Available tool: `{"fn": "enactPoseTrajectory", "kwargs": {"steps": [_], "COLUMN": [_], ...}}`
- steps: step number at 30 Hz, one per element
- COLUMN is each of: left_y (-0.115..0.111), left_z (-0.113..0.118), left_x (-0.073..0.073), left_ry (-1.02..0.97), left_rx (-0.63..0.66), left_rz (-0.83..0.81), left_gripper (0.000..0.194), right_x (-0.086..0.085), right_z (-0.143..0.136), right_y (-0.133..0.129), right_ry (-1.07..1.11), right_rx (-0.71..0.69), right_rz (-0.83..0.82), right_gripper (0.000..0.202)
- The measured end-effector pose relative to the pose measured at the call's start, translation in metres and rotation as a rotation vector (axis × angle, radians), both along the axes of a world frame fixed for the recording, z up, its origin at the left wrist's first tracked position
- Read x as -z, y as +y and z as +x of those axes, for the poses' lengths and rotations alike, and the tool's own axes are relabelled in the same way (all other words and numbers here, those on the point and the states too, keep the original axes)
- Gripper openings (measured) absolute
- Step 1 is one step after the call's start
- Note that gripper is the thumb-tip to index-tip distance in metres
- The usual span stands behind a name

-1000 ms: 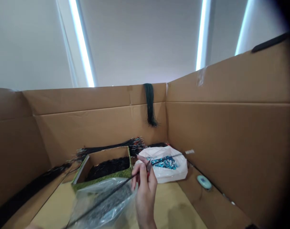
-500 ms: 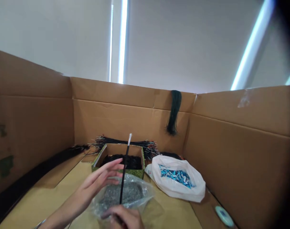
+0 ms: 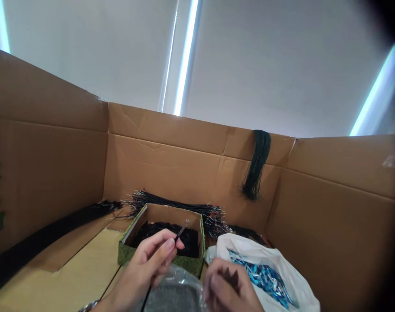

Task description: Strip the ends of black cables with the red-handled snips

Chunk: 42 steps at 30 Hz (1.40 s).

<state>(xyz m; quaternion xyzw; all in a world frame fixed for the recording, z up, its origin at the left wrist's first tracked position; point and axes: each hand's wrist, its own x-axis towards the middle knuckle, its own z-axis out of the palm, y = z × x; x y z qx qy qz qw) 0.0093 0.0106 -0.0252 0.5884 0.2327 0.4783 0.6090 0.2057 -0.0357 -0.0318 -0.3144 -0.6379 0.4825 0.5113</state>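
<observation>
My left hand [image 3: 155, 255] is closed in a pinch on a thin black cord [image 3: 177, 237], close to its pale, shiny tip. The cord's lower part runs down below the hand, over a clear plastic bag [image 3: 174, 297] of fine grey pieces. To the right, my right hand [image 3: 230, 288] is curled, fingers bent in toward the thumb; what it holds, if anything, is hidden. It is just in front of a white bag [image 3: 301, 286] of shiny blue and silver pieces. Behind my left hand stands a green open box [image 3: 122, 251] holding black strands.
Bundles of black wires [image 3: 174, 203] with bare ends lie along the back. A long black bundle [image 3: 50, 234] lies at left. Dark green strands [image 3: 257, 164] hang over the cardboard wall [image 3: 171, 160], which encloses the table [image 3: 83, 260] on three sides.
My left hand has gone from spread beside the cord to pinching it near its tip. My right hand has left the cord's lower part and moved right. The view has shifted.
</observation>
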Motion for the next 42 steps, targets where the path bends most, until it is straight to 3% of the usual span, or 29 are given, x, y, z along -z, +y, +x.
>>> {"fn": "enactPoseTrajectory", "kwargs": {"steps": [5, 10, 16, 25, 29, 33, 37, 42], "left_y": [0.016, 0.023, 0.033, 0.032, 0.033, 0.037, 0.035, 0.03], "left_z": [-0.004, -0.005, -0.005, 0.008, 0.008, 0.004, 0.005, 0.009], "left_x": [0.01, 0.009, 0.007, 0.012, 0.012, 0.008, 0.005, 0.01], "left_ry": [0.13, 0.221, 0.275, 0.087, -0.033, -0.065, -0.015, -0.035], "left_rx": [-0.128, -0.167, -0.165, -0.265, -0.291, -0.21, -0.051, 0.12], "left_rz": [0.118, 0.208, 0.204, 0.094, 0.084, 0.059, 0.0, -0.051], "left_gripper": [0.035, 0.035, 0.036, 0.028, 0.024, 0.026, 0.03, 0.03], "right_x": [-0.028, -0.021, -0.012, 0.007, 0.001, -0.016, -0.019, -0.016], "right_z": [-0.025, -0.043, -0.034, -0.037, -0.039, -0.02, -0.007, -0.013], "right_y": [0.037, 0.059, 0.07, 0.075, 0.074, 0.068, 0.063, 0.067], "right_ry": [0.403, 0.573, 0.633, 0.384, 0.201, -0.01, 0.079, 0.109], "right_rx": [-0.105, -0.202, -0.234, 0.021, 0.024, 0.104, 0.157, 0.038], "right_rz": [-0.167, -0.21, -0.244, -0.285, -0.185, -0.002, 0.042, 0.01], "right_gripper": [0.048, 0.04, 0.027, 0.035, 0.031, 0.023, 0.03, 0.026]}}
